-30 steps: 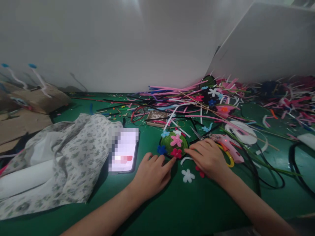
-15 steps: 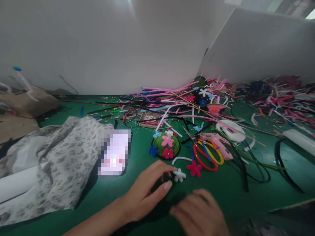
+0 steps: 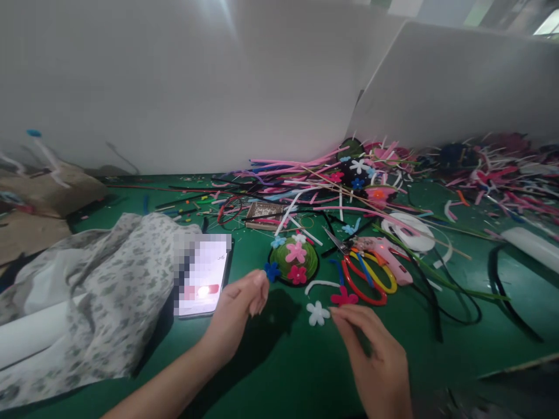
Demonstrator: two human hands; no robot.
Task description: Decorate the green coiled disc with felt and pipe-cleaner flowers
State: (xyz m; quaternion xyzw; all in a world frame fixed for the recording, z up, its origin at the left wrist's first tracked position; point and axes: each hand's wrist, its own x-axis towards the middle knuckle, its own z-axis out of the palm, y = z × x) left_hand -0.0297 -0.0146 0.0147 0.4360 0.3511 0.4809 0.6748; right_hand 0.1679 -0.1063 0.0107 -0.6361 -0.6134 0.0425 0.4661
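From the head camera, the left hand is curled narrow just left of the green dome; whether it pinches anything I cannot tell. Nearer than the dome lies the white flower, the right hand's narrowed fingertips at its edge, grip unclear. Scissors lie right of the dome.

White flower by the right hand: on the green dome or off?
Off. Green table shows between the white flower and the green dome; the right hand's fingertips are at the flower's edge.
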